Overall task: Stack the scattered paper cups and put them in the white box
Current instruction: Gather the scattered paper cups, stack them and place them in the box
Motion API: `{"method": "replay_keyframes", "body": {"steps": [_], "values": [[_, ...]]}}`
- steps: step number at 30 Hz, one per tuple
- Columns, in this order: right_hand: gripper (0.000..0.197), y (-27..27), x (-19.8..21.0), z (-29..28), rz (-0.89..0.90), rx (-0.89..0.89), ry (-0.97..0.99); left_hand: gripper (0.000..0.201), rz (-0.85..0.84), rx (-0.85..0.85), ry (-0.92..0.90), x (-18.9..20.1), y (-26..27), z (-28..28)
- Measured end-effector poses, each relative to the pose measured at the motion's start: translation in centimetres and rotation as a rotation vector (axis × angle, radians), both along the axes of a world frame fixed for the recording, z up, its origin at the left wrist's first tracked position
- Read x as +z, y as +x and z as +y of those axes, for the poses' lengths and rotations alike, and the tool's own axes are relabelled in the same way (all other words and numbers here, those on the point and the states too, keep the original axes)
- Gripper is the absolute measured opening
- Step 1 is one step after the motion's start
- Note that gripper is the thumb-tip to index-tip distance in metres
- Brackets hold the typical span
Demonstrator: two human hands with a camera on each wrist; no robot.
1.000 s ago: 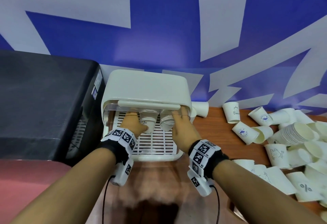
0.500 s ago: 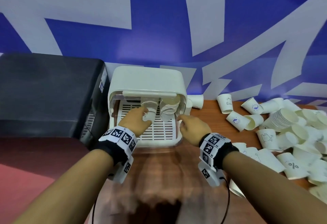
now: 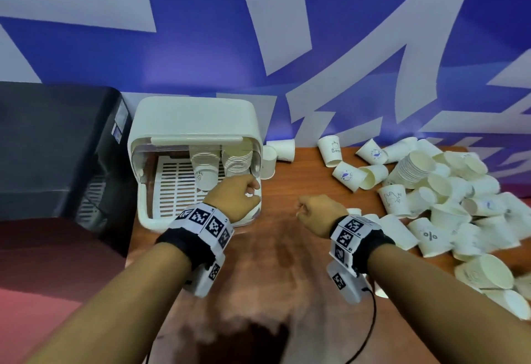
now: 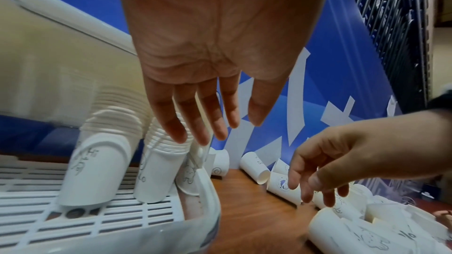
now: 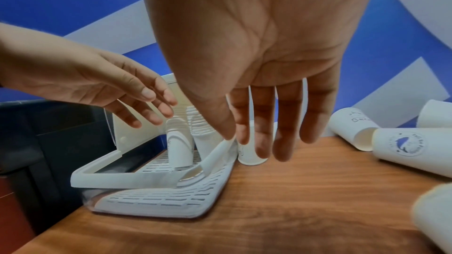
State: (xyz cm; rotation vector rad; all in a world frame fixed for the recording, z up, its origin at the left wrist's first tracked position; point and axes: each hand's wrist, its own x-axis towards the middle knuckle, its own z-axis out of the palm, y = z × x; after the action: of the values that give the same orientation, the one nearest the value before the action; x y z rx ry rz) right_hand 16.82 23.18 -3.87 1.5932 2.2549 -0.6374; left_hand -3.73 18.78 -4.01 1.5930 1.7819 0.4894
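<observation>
- Two stacks [image 3: 207, 168] stand in the box [image 3: 195, 122], at the desk's [image 3: 287, 248] far left corner.
- Your left hand [image 3: 234, 198] hovers at the box's front right corner; your right hand [image 3: 320, 214] hangs over bare desk. Both have fingers loose, holding nothing.
- Most is left, I judge: loose cups [image 3: 448, 191] and one unboxed stack [image 3: 413, 166] crowd the desk's right side.
- The desk is brown wood, against a blue-and-white wall [image 3: 201, 61]; a black cabinet [image 3: 54, 145] sits left.

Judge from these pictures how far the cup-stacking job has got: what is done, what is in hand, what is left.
Done: two stacks of cups stand inside the white box, on its slatted floor. In hand: nothing; the left hand and right hand are both empty, fingers relaxed, in front of the box. Left: most of the job. A big pile of loose cups covers the table to the right, with one partly built stack lying in it.
</observation>
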Motion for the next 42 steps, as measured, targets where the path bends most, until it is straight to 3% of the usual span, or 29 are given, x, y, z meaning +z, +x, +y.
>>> {"method": "replay_keyframes", "body": {"steps": [12,17,24,30,36,42], "values": [[0.013,12.0,-0.5,6.1,-0.013,-0.018,-0.015,0.028,0.011,-0.043,-0.06,-1.2,12.3,4.7],[0.012,17.0,-1.6,8.8,-0.059,0.041,-0.088,0.038,0.046,-0.045,-0.183,-3.6,18.1,6.7],[0.068,20.8,-4.2,10.5,-0.116,0.159,-0.22,0.066,0.103,-0.013,-0.355,-6.3,24.0,8.7],[0.1,21.8,-4.9,10.5,-0.242,0.361,-0.231,0.085,0.076,0.086,-0.463,-8.4,25.8,9.5],[0.096,21.8,-6.3,11.3,-0.084,0.306,-0.209,0.087,0.105,0.126,-0.448,-9.4,26.3,10.3],[0.077,21.0,-7.6,12.7,0.053,0.145,-0.072,0.07,0.096,0.138,-0.356,-9.3,25.0,11.6]]}}
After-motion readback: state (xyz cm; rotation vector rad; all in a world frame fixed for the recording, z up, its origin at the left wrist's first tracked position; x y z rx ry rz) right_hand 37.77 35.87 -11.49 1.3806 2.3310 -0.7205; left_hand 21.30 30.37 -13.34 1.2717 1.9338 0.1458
